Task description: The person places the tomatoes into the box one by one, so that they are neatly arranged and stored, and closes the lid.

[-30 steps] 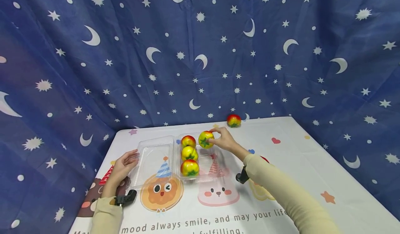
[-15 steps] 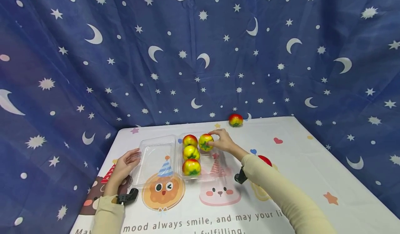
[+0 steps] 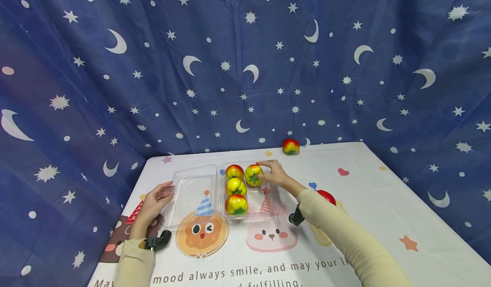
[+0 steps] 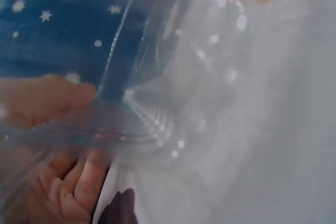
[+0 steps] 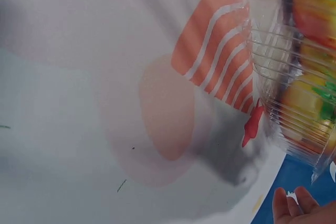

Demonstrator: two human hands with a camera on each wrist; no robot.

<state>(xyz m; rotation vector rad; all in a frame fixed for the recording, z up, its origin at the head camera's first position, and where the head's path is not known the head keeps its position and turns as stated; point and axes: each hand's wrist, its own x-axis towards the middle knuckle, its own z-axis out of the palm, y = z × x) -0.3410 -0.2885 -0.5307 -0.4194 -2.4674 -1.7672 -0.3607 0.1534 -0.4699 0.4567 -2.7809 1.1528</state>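
Starry curtain (image 3: 215,108) at twelve o'clock; my left hand (image 3: 154,199) pinches the clamshell lid (image 3: 193,189), right hand (image 3: 277,174) a persimmon (image 3: 252,172); sloppy release could roll it.

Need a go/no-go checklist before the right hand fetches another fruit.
1. Clamshell lid open: ok, lies left of the tray.
2. Left row in order: ok, three persimmon-like fruits in line.
3. Right hand free: not ok, thumb and fingers around the rear-right fruit.
4. That fruit fully seated: cannot tell.
5. Room left: ok, bare tray on the near side of that fruit.
6. Another fruit available: ok, one at the table's back edge.
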